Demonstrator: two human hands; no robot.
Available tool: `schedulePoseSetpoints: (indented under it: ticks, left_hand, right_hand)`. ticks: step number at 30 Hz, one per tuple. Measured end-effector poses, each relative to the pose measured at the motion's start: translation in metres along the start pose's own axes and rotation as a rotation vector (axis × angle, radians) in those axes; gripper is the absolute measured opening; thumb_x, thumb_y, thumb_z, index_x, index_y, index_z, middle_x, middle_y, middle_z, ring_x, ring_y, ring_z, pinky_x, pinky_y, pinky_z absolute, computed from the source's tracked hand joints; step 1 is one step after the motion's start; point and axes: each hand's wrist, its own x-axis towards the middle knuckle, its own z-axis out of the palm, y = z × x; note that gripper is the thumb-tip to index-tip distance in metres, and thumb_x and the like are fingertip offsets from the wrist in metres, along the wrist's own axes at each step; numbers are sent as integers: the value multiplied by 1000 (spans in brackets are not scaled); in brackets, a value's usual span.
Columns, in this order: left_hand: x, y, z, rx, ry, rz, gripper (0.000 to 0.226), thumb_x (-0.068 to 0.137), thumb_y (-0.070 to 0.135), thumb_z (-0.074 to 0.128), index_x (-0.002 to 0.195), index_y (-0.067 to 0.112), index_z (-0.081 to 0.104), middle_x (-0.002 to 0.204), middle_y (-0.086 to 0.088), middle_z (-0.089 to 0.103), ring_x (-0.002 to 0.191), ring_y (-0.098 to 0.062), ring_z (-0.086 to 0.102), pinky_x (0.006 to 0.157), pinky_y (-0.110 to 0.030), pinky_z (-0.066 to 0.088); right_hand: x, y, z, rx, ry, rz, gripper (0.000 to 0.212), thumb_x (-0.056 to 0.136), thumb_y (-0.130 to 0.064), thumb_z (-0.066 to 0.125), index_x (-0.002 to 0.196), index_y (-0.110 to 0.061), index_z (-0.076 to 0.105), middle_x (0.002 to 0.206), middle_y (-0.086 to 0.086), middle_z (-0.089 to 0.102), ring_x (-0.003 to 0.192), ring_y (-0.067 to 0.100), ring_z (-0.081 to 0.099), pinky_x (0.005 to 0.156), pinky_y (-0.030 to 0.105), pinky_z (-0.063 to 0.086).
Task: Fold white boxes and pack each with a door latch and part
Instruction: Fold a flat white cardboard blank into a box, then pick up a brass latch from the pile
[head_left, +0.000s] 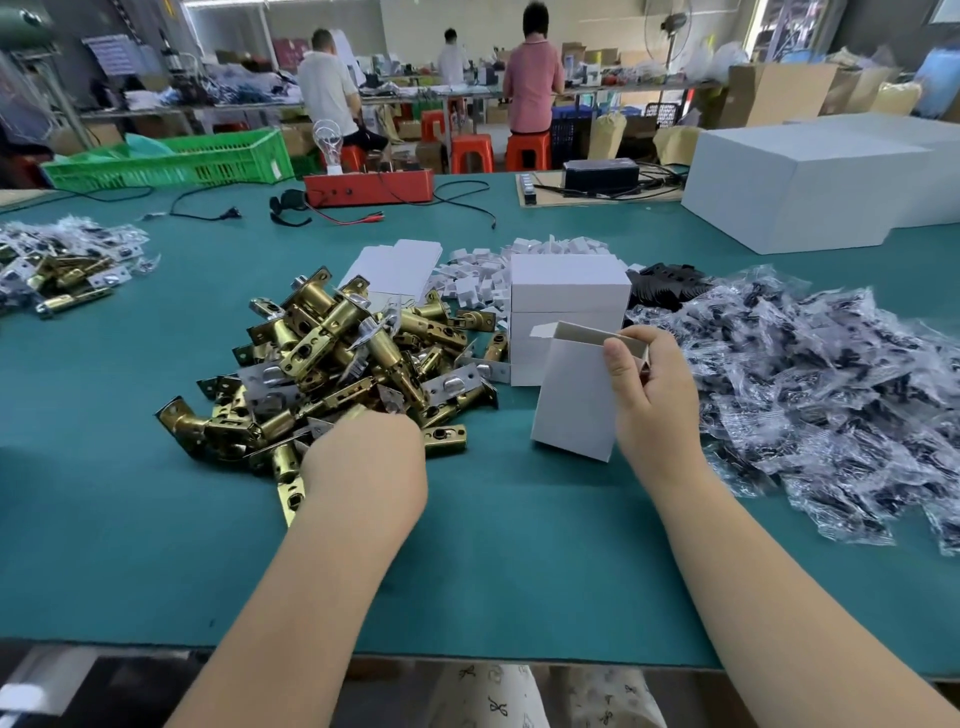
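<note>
While the green counter (493, 561) stretches under everything, I see the heap of bagged parts (810, 395) spread along its right side and the pile of brass door latches (337, 364) at centre-left, with a stack of closed white boxes (566, 306) between them. My right hand (654, 395) grips an upright, open-topped white box (571, 400), thumb across its front near the rim. My left hand (374, 457) reaches into the latch pile; whether its fingers have closed on one I cannot tell. I judge the latches heavy, rigid and slick, best grabbed round the barrel; the thin card box would crush easily.
</note>
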Motion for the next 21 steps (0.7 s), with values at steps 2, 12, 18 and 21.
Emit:
schedulePoseSetpoints:
  ticks: [2,12,18,21]
  left_hand:
    - [-7,2,9,10,2,22,19,94,26,59,108,17,49,114,-2,49,93,-25,54,61,-32,38]
    - [-16,-2,12,-448,3,202,44,94,20,57,137,24,46,126,-2,58,109,-20,56,90,-31,46]
    - [-12,19,-33,-1124,348,335,39,84,17,71,121,29,65,99,18,65,88,1,63,92,-33,53]
    - [-1,39,-54,-1455,523,301,35,85,15,71,118,26,64,100,17,65,90,-9,67,84,-40,58]
  right_hand:
    - [-1,0,1,6,-4,18,26,92,-41,51,107,-20,51,77,-7,47,61,-6,45,57,9,36]
    - [-10,-4,5,59,14,112,45,82,-51,58,119,-38,38,115,-3,57,80,-11,54,68,11,44]
    - [-15,3,9,-37,78,66,53,91,-31,63,136,-22,36,125,3,50,101,11,54,83,14,44]
    - [-16,2,10,-45,34,51,54,88,-27,67,133,-24,37,120,-6,51,102,4,54,76,2,41]
